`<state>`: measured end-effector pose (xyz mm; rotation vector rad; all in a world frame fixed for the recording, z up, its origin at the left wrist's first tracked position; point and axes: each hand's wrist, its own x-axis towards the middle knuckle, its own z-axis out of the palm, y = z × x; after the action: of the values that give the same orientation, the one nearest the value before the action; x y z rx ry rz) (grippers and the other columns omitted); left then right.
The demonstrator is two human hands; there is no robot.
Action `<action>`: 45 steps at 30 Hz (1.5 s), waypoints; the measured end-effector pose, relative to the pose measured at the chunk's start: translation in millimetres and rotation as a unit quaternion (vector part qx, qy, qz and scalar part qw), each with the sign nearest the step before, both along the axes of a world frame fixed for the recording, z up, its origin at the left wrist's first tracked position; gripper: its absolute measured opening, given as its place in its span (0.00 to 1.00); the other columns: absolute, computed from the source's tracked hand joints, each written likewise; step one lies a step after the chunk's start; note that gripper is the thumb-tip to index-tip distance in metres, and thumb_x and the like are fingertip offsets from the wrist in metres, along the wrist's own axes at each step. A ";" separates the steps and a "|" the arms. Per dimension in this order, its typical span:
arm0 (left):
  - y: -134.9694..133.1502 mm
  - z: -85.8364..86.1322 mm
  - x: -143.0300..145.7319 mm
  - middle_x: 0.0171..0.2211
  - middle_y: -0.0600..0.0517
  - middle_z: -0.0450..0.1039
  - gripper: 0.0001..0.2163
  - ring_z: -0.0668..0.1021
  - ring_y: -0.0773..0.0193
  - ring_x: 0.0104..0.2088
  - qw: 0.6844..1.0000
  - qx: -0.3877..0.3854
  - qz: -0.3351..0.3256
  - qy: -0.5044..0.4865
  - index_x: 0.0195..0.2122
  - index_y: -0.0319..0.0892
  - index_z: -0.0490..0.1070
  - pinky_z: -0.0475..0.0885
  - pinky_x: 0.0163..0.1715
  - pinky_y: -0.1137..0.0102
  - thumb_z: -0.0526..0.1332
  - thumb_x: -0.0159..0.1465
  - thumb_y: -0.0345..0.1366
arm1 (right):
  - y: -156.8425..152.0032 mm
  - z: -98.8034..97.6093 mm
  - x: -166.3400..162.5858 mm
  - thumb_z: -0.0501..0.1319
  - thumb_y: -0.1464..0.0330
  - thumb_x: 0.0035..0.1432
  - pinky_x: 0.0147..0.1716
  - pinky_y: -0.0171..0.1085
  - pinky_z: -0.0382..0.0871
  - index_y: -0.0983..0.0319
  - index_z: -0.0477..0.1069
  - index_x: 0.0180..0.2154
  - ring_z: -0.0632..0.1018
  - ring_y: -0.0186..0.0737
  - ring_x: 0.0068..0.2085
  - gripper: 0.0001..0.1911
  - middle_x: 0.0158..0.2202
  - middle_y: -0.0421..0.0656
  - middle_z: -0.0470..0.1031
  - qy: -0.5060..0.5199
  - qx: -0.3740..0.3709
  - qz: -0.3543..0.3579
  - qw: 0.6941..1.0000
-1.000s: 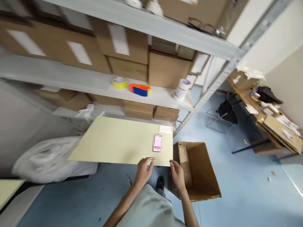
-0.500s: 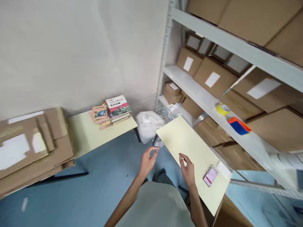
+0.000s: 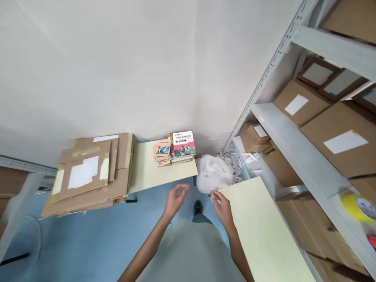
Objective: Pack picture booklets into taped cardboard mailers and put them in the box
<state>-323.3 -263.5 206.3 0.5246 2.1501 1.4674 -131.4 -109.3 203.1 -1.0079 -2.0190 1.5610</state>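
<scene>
My left hand (image 3: pixel 175 200) hovers over the blue floor, its thumb and forefinger curved with a gap between them and nothing held. Beside the near edge of the right-hand table (image 3: pixel 261 227), my right hand (image 3: pixel 221 207) is likewise empty, fingers bent and apart. Ahead, on a narrow pale table (image 3: pixel 145 172) against the wall, sits a stack of books (image 3: pixel 184 145) with a red, white and green cover on top. Left of it, touching or nearly so, lies a pile of small orange booklets (image 3: pixel 162 150). Neither hand touches them.
Flattened cardboard (image 3: pixel 96 168) is heaped on the wall table's left part. A white plastic bag (image 3: pixel 214 172) lies in the corner between the tables. Metal shelving (image 3: pixel 293 137) on the right holds cardboard boxes (image 3: pixel 302 96) and a yellow tape roll (image 3: pixel 360 207).
My view has turned left, toward the wall table and books. The pink item on the right table has left view. Both hands stay empty in much the same pose.
</scene>
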 end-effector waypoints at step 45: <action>-40.9 -145.9 -254.7 0.71 0.39 0.69 0.27 0.68 0.43 0.73 0.928 -0.095 -0.194 0.304 0.71 0.42 0.71 0.65 0.72 0.44 0.50 0.73 0.28 | -80.7 -3.4 -250.3 0.61 0.48 0.69 0.58 0.51 0.80 0.58 0.83 0.50 0.87 0.53 0.53 0.24 0.51 0.51 0.87 -0.114 0.000 0.094 0.989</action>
<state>-578.0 -304.4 60.4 1.3867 2.4026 0.9357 -381.6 -190.0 199.8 -1.0645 -2.3283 1.6014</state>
